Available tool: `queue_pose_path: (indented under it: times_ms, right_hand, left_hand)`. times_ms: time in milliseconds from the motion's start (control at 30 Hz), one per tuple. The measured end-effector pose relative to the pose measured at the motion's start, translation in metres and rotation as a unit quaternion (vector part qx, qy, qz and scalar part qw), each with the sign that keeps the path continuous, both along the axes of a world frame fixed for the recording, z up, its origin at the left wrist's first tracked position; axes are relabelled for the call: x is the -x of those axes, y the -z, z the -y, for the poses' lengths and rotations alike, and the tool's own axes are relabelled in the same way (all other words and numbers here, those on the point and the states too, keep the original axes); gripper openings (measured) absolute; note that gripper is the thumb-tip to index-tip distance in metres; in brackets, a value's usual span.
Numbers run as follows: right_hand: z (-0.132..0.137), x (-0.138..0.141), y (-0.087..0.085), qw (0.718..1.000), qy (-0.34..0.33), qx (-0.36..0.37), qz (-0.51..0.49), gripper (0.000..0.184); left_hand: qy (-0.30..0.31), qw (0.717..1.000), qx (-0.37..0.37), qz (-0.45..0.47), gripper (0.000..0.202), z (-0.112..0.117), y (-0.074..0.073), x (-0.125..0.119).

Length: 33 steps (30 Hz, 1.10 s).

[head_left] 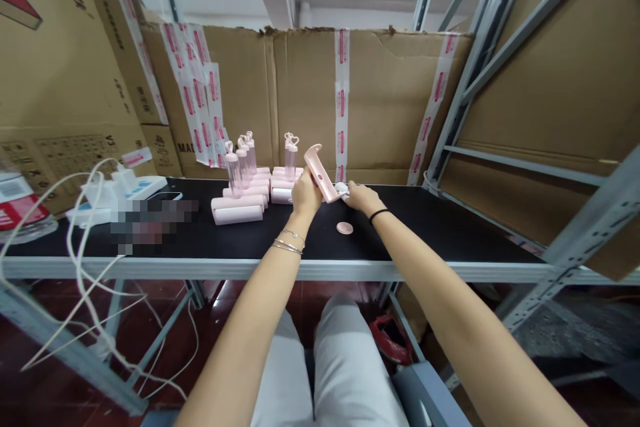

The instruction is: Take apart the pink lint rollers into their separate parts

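My left hand [305,195] is closed around a pink handle-shaped plastic part [321,170], held tilted above the black table [440,227]. My right hand [363,198] is closed on the lower end of that part, where a small white piece [342,188] shows between the fingers. A small round pink cap [345,228] lies on the table just in front of both hands. To the left of my hands is a stack of pink cylinders [240,208] lying flat, with several clear pink bottles [242,161] standing upright on and behind them.
Taped cardboard [390,107] walls the back of the table. Cardboard boxes [65,67] stand at the left, with a white power strip [125,190] and trailing white cables [85,280]. A tape roll [17,210] sits at the far left. Grey metal shelving [550,180] rises at the right.
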State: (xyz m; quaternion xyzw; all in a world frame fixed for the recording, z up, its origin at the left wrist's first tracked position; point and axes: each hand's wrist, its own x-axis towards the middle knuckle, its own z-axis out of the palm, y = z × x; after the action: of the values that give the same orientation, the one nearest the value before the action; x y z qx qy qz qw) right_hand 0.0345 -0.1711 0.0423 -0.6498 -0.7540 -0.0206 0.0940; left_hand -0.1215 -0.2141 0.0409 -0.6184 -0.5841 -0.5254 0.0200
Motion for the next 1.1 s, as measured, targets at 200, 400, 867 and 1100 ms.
queue_pose_path:
  times_ms: [200, 400, 867, 1100]
  right_hand:
    - [-0.013, -0.014, -0.007, 0.996, -0.078, -0.011, -0.049, 0.040]
    - [0.032, -0.039, -0.021, 0.899, -0.234, 0.347, -0.133, 0.039]
    - [-0.026, -0.069, 0.009, 0.981, 0.088, 0.149, -0.087, 0.039]
    - [-0.044, -0.030, 0.016, 0.994, 0.004, 0.086, -0.061, 0.029]
  left_hand:
    - [-0.002, 1.000, -0.003, 0.009, 0.019, -0.003, 0.001, 0.002]
    - [0.017, 1.000, 0.012, -0.008, 0.025, 0.000, 0.000, -0.001]
    - [0.028, 0.999, 0.033, -0.007, 0.030, -0.001, -0.001, -0.001]
    - [0.022, 0.999, 0.028, -0.018, 0.021, -0.001, 0.001, 0.000]
